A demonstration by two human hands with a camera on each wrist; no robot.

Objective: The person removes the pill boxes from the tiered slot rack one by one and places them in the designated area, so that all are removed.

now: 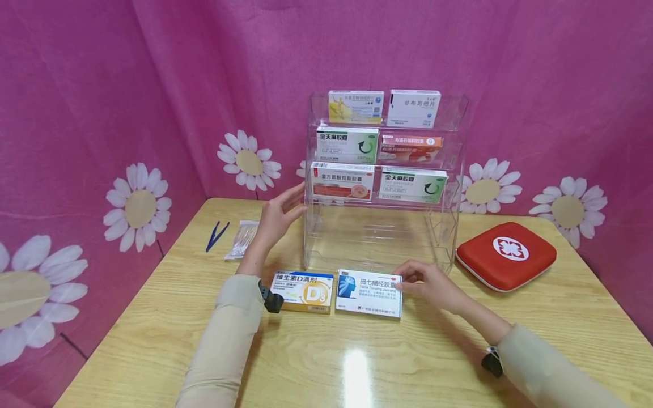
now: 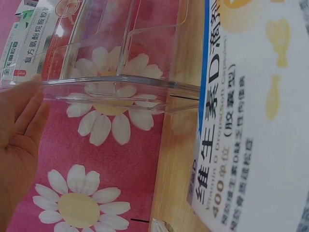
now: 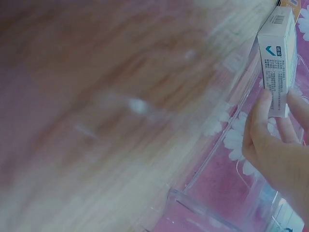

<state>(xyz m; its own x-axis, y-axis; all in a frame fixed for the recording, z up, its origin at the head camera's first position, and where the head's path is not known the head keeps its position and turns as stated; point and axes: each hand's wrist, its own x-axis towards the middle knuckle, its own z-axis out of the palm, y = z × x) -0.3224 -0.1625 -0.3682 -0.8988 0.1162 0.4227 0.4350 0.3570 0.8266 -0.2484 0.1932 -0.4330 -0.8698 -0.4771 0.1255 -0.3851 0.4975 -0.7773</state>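
Note:
A clear acrylic display rack [image 1: 377, 226] stands on the table, with medicine boxes on its upper tiers. My left hand [image 1: 278, 218] touches the rack's left side with fairly straight fingers; the left wrist view shows the fingertips [image 2: 35, 84] at the panel's edge. In front of the rack, my right hand [image 1: 425, 281] pinches the right end of a white and blue medicine box [image 1: 369, 294]. Seen from the right wrist, thumb and fingers lie on either side of that box [image 3: 276, 63]. A vitamin D box [image 1: 302, 292] lies to its left, near my left wrist.
Blue tweezers [image 1: 217, 236] and a bag of cotton swabs [image 1: 242, 239] lie at the table's left. A red first-aid case [image 1: 505, 258] sits right of the rack. Behind hangs a pink curtain [image 1: 229, 68] with daisies. The rack's lowest tier holds no box.

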